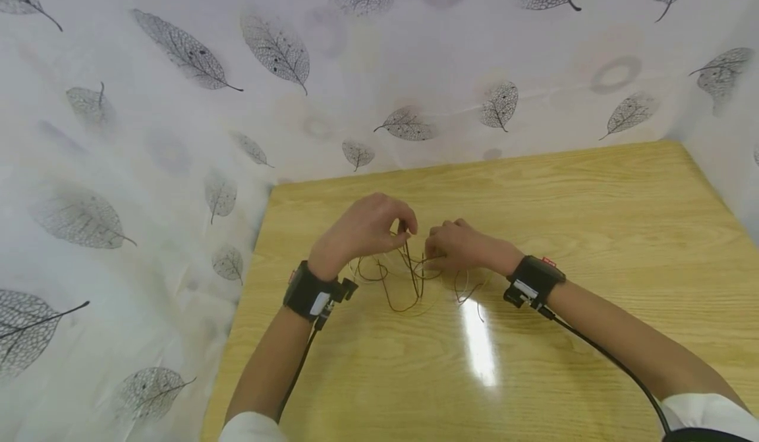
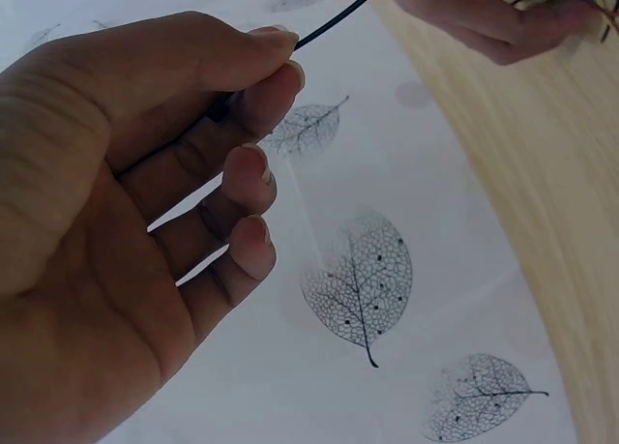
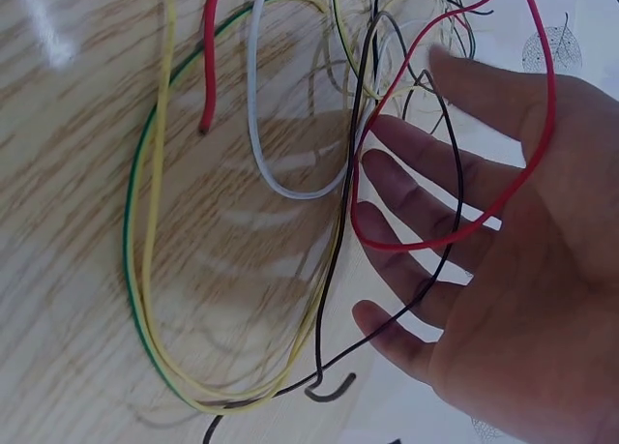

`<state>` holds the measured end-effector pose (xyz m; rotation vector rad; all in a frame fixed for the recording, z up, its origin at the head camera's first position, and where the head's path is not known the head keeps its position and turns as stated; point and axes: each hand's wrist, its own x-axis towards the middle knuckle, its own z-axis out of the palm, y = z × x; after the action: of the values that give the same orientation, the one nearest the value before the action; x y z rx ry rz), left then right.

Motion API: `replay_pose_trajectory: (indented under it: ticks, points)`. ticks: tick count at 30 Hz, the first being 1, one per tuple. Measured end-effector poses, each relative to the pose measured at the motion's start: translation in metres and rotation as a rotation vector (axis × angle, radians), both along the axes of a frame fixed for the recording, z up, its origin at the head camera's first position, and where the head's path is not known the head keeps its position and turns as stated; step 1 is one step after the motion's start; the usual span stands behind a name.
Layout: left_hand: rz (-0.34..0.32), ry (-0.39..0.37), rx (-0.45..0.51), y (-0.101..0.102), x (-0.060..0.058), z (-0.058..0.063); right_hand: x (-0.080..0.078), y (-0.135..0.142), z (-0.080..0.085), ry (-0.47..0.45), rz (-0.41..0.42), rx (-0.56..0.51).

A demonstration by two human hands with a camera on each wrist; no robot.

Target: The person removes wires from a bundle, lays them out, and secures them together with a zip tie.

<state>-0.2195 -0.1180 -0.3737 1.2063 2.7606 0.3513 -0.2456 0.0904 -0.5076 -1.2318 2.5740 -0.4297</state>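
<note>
My left hand is raised over the tangle. Its thumb and index finger pinch a black wire, while the other fingers curve loosely in the left wrist view. My right hand is low beside the tangled wires. In the right wrist view its loosely bent fingers have their tips right at the bundle, with thumb and index apart. Across that palm run a red wire and a black loop. Yellow, green and white wires hang in loops beside the fingertips.
The wires lie on a wood-grain table, where a bright reflection shows in front. A white leaf-print sheet stands behind and at the left. Both wrists carry black camera bands with cables running back along the forearms.
</note>
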Motion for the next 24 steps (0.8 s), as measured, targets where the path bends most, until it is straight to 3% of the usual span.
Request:
replay_pose_trajectory:
  ticks: [11,18,24]
  points:
    - [-0.012,0.015,-0.012,0.003,0.001,-0.007,-0.007,-0.004,-0.007,-0.003,-0.054,-0.104]
    - [-0.011,-0.014,0.002,0.005,0.002,-0.012,-0.010,-0.013,-0.015,0.023,-0.088,-0.011]
    - [-0.023,-0.005,-0.005,0.006,0.001,-0.012,-0.010,-0.019,-0.015,0.062,-0.102,0.007]
